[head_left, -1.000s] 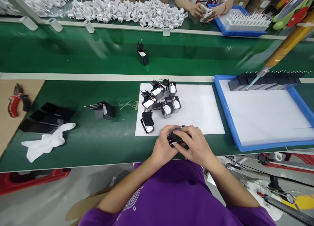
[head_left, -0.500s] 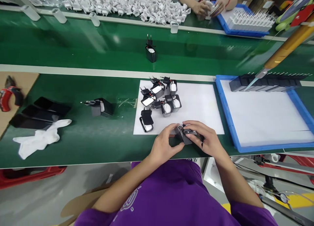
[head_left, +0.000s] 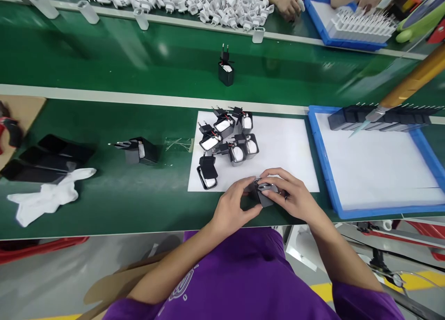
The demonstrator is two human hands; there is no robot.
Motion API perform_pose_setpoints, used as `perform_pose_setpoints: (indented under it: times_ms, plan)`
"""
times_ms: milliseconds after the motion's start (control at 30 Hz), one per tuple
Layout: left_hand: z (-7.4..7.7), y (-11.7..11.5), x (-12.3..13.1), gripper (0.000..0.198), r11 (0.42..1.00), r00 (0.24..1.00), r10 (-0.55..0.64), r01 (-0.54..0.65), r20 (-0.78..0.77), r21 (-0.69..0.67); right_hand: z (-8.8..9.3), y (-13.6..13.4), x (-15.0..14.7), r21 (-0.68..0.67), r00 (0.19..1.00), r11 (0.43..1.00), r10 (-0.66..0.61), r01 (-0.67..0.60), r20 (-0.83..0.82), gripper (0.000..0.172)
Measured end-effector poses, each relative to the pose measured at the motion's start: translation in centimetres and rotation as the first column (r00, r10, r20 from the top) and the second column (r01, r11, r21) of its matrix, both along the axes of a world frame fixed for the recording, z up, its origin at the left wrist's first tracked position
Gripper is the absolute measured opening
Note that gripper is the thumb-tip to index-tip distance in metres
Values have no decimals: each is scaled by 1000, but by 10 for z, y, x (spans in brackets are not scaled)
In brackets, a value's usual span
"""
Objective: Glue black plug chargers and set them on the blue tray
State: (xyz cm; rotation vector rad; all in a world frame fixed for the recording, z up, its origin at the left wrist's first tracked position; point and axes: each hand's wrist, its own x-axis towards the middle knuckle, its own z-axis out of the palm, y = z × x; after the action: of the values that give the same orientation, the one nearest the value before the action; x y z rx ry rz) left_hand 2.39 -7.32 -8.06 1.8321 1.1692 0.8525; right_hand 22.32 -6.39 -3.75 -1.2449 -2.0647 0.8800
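Near the front edge of the bench, my left hand (head_left: pixel 233 205) closes its thumb and fingers around a black power adapter (head_left: pixel 266 200). On the adapter's right, my right hand (head_left: pixel 295 195) pinches its dark plug cap (head_left: pixel 267 187), which lies at the housing's opening; my fingers partly hide the join. Just beyond, several open black adapters (head_left: pixel 237 152) with white insides and dangling plug caps rest on a white sheet (head_left: pixel 285 148). Another open adapter (head_left: pixel 145 151) lies to the left on the green bench.
At right stands a blue-rimmed tray (head_left: pixel 325 171) with a row of black adapters (head_left: pixel 378 118), beneath a hanging yellow-handled tool (head_left: pixel 413 81). Black housings (head_left: pixel 45 158) and a white glove (head_left: pixel 55 192) lie left. One adapter (head_left: pixel 225 72) sits on the green belt; a co-worker's hand (head_left: pixel 290 7) is across.
My right hand has brought the plug cap flatter against the housing. Across the belt, the co-worker's hands have parted, one now over the white adapters in the far tray. The view has shifted slightly.
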Motion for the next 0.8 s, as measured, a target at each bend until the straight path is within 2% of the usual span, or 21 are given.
perform_pose_setpoints:
  times_ms: [300, 533, 633, 733, 800]
  plan:
    - [-3, 1, -1, 56, 997, 999, -27, 24, 35, 77, 1, 3, -4, -1, 999, 999, -32, 32, 39, 21]
    - [-4, 0, -2, 55, 995, 999, -37, 35, 18, 96, 4, -1, -6, 17, 987, 1000, -12, 9, 158, 25]
    - [-3, 1, -2, 53, 997, 999, -32, 30, 23, 66, 0, -1, -8, 24, 991, 999, -26, 23, 133, 24]
    - [0, 1, -1, 55, 999, 999, -29, 29, 22, 19, -7, -4, -9, 15, 992, 994, -107, 106, 71, 27]
    - [2, 1, 0, 56, 1000, 999, -20, 20, 28, -8, -9, -11, -10, -8, 969, 969, -245, 246, 24, 31]
